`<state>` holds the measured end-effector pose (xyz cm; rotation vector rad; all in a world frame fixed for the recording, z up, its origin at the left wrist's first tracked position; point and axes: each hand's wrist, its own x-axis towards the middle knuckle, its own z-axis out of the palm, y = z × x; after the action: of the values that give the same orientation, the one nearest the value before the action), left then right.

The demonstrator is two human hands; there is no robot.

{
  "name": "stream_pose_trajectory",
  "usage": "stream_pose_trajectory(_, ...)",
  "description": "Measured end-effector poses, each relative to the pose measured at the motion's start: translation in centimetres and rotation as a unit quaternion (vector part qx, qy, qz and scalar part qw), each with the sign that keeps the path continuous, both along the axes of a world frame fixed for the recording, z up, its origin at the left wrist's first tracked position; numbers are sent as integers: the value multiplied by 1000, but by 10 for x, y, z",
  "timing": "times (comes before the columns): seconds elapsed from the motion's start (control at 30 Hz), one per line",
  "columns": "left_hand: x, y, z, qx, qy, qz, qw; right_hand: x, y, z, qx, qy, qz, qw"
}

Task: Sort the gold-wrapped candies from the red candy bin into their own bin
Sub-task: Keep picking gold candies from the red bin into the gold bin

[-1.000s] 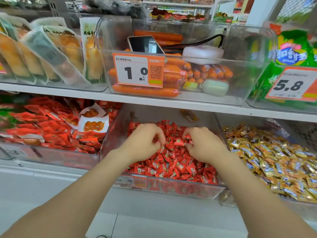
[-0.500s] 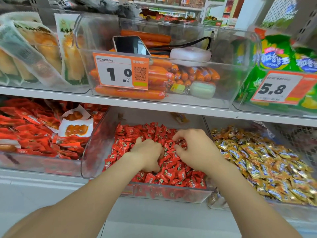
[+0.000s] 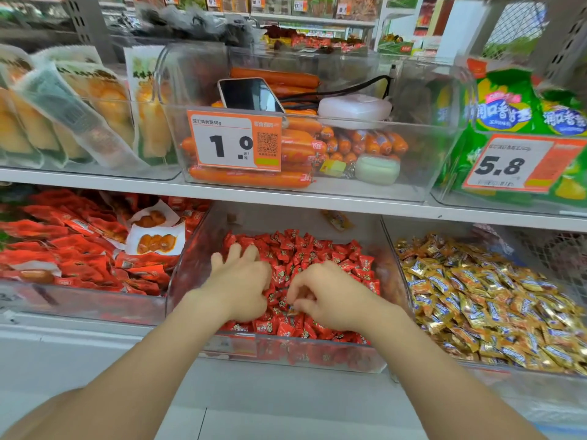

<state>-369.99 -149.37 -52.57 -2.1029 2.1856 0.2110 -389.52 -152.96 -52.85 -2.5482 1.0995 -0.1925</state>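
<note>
Both hands are sunk in the red candy bin, the landmark between its neighbours: the left hand lies with fingers spread flat over the red candies, seemingly to push them aside. The right hand curls its fingers together near the bin's front, apparently pinching something I cannot make out. To the right of that bin sits the gold candy bin, already heaped with gold-wrapped candies.

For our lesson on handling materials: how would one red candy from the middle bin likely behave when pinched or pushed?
Probably light: each red candy is far smaller than the left hand raking the heap. Its glossy wrapper, with crimped ends, likely slips and crackles, so pinching an end may work best. Pushed, it should slide over its neighbours rather than roll, since the pieces look flattish and lie loose in the bin.
</note>
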Motion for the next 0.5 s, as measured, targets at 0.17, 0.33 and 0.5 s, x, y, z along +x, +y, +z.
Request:
stream_pose_trajectory(0.17,19,5,-3,83,80,59,992,21,-12,-16,-62,154,-11,986)
stream_pose_trajectory(0.33,19,0,-2,100,105,56,988,25,-17,-18,30,100,-42,994)
stream_pose_trajectory(0.5,12,-12,-5,121,125,104,979,17,-9,-7,-30,15,-83,996)
